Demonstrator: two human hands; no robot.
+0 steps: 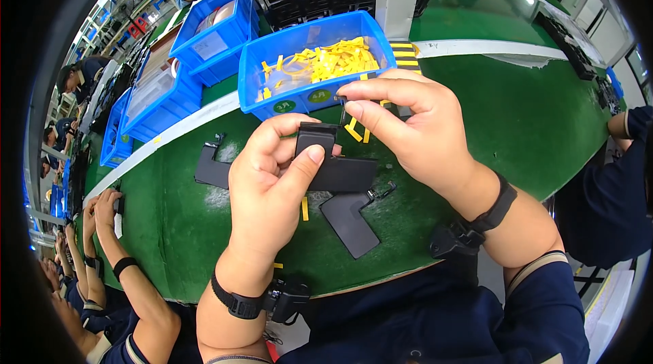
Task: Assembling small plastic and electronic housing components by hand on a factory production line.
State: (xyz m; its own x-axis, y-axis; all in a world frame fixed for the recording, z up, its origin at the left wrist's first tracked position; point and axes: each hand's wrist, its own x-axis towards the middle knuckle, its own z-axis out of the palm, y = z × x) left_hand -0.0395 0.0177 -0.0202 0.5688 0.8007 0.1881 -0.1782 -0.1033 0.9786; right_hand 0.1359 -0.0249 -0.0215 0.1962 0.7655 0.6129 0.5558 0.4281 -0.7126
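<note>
Over the green table, my left hand [262, 187] is closed on a flat black L-shaped piece [350, 172] that looks like a battery, thumb on its upper arm. My right hand [425, 129] pinches the end of a thin dark cable [343, 112] rising from the piece's top edge, between thumb and forefinger. A similar black L-shaped piece [348, 228] lies on the table just below my hands. Another such piece [209, 168] lies left of my left hand, partly hidden by it. Both have a short cable with a small end.
A blue bin [253, 75] of yellow strips [343, 61] stands right behind my hands. Loose yellow strips [305, 209] lie on the green table [177, 241]. More blue bins [207, 44] stand at the far left. Co-workers' hands [102, 211] are at the left; another person [609, 187] sits at the right.
</note>
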